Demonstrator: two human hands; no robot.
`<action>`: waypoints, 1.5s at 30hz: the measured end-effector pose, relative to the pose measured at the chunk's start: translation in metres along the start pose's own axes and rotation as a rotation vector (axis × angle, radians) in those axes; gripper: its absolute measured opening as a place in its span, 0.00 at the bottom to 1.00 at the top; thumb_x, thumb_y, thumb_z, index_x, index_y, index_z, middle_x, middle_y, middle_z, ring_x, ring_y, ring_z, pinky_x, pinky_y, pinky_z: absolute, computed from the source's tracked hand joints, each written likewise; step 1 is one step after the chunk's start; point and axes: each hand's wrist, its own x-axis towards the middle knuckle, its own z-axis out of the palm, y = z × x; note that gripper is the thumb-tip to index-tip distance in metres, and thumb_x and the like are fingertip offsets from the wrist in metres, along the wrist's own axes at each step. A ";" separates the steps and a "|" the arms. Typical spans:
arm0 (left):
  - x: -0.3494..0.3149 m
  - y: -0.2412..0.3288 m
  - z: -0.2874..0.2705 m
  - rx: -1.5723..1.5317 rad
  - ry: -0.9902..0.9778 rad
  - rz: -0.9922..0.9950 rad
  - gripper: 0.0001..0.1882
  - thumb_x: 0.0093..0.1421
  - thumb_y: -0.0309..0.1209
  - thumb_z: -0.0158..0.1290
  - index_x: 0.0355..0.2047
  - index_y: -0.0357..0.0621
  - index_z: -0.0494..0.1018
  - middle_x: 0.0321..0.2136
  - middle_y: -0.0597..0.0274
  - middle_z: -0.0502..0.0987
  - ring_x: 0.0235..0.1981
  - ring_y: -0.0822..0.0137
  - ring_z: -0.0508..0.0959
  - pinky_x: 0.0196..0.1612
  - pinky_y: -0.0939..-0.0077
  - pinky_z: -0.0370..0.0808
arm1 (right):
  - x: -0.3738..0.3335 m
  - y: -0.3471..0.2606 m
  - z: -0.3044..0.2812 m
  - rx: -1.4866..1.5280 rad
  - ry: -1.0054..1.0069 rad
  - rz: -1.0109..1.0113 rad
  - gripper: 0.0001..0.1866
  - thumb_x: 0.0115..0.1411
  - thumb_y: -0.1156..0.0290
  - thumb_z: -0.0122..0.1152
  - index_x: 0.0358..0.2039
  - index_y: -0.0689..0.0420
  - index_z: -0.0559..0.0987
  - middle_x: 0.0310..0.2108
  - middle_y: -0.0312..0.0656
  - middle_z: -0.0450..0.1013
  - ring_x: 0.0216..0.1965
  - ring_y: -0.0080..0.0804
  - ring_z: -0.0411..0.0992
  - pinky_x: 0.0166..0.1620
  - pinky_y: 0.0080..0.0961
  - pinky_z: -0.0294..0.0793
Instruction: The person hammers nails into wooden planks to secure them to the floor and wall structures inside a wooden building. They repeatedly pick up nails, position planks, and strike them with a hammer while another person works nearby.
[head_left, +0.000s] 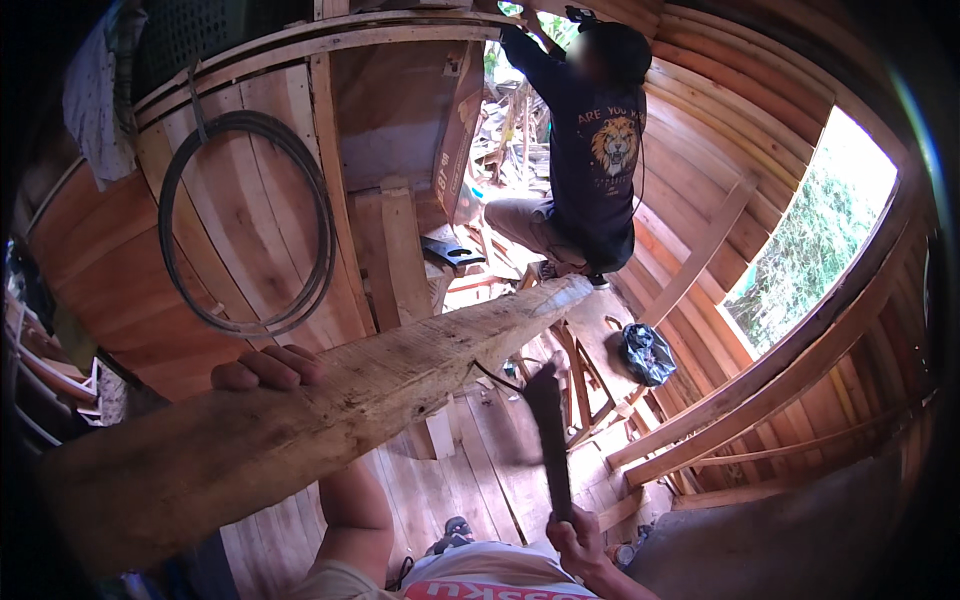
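Note:
A thick, rough wooden beam (330, 400) runs slantwise across the view, from the lower left up to the centre. My left hand (268, 368) grips it from beneath; the forearm passes behind the beam and the fingers curl over its far edge. Closed around a dark handle is my right hand (577, 540), at the lower right of centre. The tool looks like a claw hammer (552, 430), held with its head up beside the beam's right side. Its head is partly blurred, and a thin curved dark piece reaches from it toward the beam; I cannot tell whether they touch.
Another person (590, 150) in a dark printed top crouches by the far opening, arms raised. A coil of black hose (172, 240) hangs on the left plank wall. A black plastic bag (648, 354) lies right of the beam's end. A window opening (820, 230) is at right.

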 end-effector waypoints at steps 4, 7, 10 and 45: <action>0.005 -0.003 0.008 0.035 0.049 0.047 0.18 0.61 0.39 0.44 0.44 0.36 0.62 0.32 0.45 0.72 0.35 0.49 0.76 0.41 0.57 0.73 | -0.016 -0.004 -0.010 0.008 0.050 -0.117 0.19 0.57 0.56 0.46 0.25 0.62 0.68 0.12 0.35 0.59 0.15 0.22 0.59 0.19 0.25 0.57; 0.006 0.002 0.014 0.096 0.088 -0.002 0.13 0.61 0.38 0.41 0.34 0.39 0.63 0.24 0.54 0.67 0.26 0.62 0.70 0.32 0.70 0.68 | -0.006 -0.017 -0.006 -0.019 0.061 -0.104 0.15 0.56 0.61 0.49 0.25 0.62 0.69 0.12 0.39 0.59 0.14 0.24 0.59 0.19 0.28 0.58; 0.002 0.001 0.023 0.094 0.149 -0.037 0.13 0.62 0.39 0.39 0.28 0.42 0.63 0.21 0.58 0.65 0.23 0.68 0.67 0.31 0.78 0.65 | 0.022 -0.010 0.006 -0.157 0.027 0.053 0.13 0.55 0.64 0.50 0.25 0.62 0.68 0.10 0.45 0.59 0.13 0.32 0.59 0.19 0.32 0.58; -0.027 0.002 -0.047 0.209 0.523 0.011 0.12 0.60 0.38 0.42 0.28 0.43 0.58 0.24 0.59 0.60 0.23 0.70 0.65 0.30 0.74 0.66 | 0.028 -0.003 -0.029 0.349 -0.106 -0.149 0.33 0.55 0.37 0.44 0.16 0.58 0.65 0.11 0.30 0.58 0.12 0.16 0.54 0.14 0.18 0.50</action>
